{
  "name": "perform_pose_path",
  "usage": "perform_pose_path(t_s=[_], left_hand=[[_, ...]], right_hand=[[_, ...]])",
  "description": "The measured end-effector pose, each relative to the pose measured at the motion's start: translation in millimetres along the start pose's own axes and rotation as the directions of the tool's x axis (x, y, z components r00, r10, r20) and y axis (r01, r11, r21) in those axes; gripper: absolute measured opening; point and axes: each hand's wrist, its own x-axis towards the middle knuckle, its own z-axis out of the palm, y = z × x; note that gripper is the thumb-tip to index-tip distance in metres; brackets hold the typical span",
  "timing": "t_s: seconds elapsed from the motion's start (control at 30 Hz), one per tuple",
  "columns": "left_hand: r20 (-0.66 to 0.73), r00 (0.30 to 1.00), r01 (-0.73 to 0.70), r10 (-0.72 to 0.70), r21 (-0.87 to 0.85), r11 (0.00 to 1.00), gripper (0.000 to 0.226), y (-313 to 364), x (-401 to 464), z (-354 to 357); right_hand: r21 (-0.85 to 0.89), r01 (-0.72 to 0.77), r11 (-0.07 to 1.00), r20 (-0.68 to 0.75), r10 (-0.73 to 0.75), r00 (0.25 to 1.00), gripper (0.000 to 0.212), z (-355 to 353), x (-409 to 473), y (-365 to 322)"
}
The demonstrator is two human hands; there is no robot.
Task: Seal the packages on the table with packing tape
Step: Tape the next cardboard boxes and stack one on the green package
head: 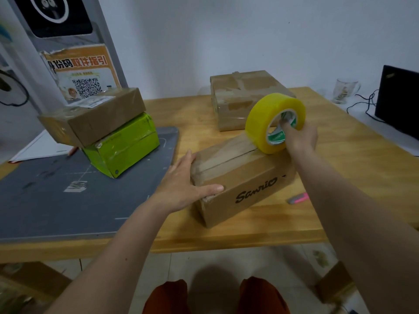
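1. L hand lies flat, fingers straight, pressing near-left end of box at table centre.
2. R hand grips tape roll (fingers inside core), roll resting on box's far end, tape strip running along top seam.

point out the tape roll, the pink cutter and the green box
tape roll (260,123): head view, on its yellow outer face
pink cutter (298,198): head view, mid body
green box (127,143): head view, on its front side
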Motion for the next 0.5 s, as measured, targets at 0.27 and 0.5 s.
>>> perform_pose_path(t_s=[0.27,0.5], left_hand=[[0.087,0.991,-0.135,0.104,0.535,0.834,0.115,41,-11,33],[0.169,0.985,-0.106,0.015,0.545,0.832,0.115,68,20,43]], right_hand=[[0.003,0.018,1.000,0.001,-0.018,1.000,0.035,3,0,7],[-0.036,0.072,0.997,0.022,-0.071,0.997,0.030,4,-3,12]])
